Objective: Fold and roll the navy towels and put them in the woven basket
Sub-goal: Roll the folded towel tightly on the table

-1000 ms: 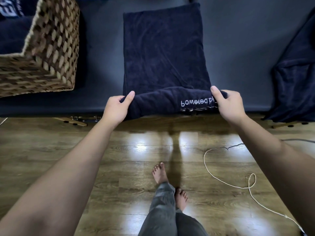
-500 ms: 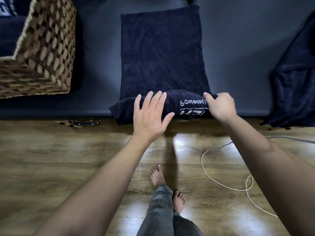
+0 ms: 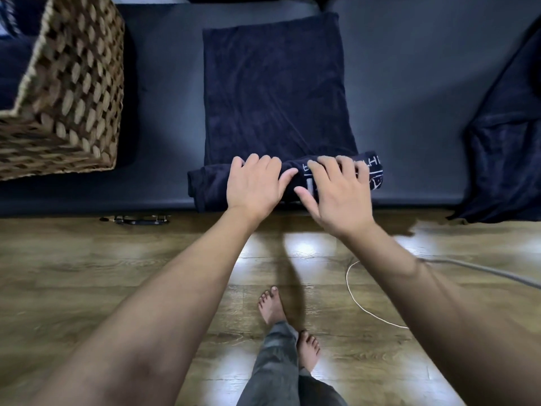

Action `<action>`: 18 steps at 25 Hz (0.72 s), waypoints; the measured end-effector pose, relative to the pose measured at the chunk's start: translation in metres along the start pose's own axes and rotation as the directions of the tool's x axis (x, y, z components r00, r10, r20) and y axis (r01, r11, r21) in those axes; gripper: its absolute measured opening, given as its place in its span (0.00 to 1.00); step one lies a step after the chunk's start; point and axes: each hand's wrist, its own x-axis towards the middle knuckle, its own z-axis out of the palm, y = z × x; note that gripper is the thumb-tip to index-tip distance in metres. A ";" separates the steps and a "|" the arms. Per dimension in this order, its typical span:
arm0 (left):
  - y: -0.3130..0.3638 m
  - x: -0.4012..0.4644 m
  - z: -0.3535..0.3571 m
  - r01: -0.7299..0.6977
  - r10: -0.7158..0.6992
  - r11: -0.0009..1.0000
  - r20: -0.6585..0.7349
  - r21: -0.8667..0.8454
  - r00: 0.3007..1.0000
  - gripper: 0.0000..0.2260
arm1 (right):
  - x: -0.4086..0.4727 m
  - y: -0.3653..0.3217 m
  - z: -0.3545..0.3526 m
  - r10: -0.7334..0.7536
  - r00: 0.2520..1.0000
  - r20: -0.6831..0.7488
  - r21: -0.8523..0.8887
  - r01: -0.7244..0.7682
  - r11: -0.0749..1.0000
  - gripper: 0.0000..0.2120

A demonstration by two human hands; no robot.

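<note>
Since a second earlier, you brought both hands in from the roll's ends onto its middle, left hand (image 3: 254,183) and right hand (image 3: 339,190) pressing with loosely curved fingers. The navy towel (image 3: 275,92) lay mostly flat beyond its rolled near edge, right of the woven basket (image 3: 73,92). The basket's interior was cut off; more navy cloth (image 3: 509,148) waited further right.

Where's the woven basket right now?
In the head view, the woven basket sits at upper left on the dark surface, left of the navy towel.
</note>
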 end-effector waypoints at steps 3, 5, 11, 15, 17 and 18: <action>-0.005 0.004 -0.001 -0.051 0.051 0.995 -0.004 -0.083 0.999 0.23 | 0.004 0.000 0.016 0.041 0.998 0.040 -0.047 -0.039 0.998 0.26; -0.008 0.009 -0.005 -0.043 0.052 0.992 0.070 -0.121 0.996 0.23 | 0.010 0.009 0.018 -0.006 1.000 0.022 -0.058 0.007 0.998 0.26; -0.009 0.028 -0.015 0.079 -0.047 0.988 0.231 -0.133 0.972 0.15 | 0.046 0.022 0.014 -0.052 0.985 0.165 -0.046 0.060 0.997 0.26; -0.013 0.015 -0.010 -0.026 0.026 0.998 -0.001 -0.052 1.000 0.18 | 0.070 0.024 0.013 0.011 0.923 0.384 0.046 -0.031 0.998 0.25; -0.013 -0.002 0.002 -0.068 0.067 0.997 -0.047 -0.030 0.997 0.24 | 0.083 0.027 0.010 0.080 0.867 0.491 0.104 -0.150 0.983 0.26; -0.015 -0.006 0.007 -0.077 0.076 0.997 -0.047 -0.026 0.996 0.26 | 0.088 0.027 0.008 0.098 0.833 0.544 0.112 -0.188 0.976 0.26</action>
